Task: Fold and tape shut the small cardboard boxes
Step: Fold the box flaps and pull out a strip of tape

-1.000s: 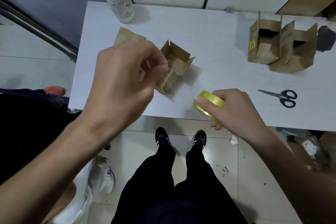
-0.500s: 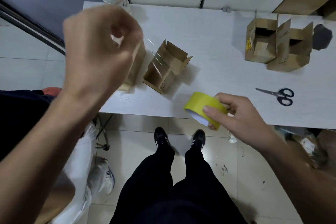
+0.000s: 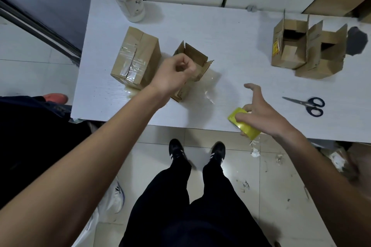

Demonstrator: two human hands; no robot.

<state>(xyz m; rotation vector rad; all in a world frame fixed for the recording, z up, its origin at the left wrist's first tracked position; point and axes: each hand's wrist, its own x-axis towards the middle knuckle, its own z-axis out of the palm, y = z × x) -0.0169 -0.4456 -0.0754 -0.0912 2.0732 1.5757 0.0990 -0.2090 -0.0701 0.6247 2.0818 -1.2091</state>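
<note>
Left hand [image 3: 172,75] is curled, fingertips pinched on the end of a clear tape strip [image 3: 208,90] stretched across to the yellow tape roll [image 3: 244,124]. Right hand [image 3: 261,110] grips that roll w/ thumb & lower fingers, index stretched out, at the table [image 3: 220,32] edge nearest me. Open box [image 3: 195,60] sits just beyond my left hand; taped box [image 3: 135,58] just left of it. Scissors [image 3: 307,104] lie right of my right hand; 2 more open boxes [image 3: 305,48] further off.
</note>
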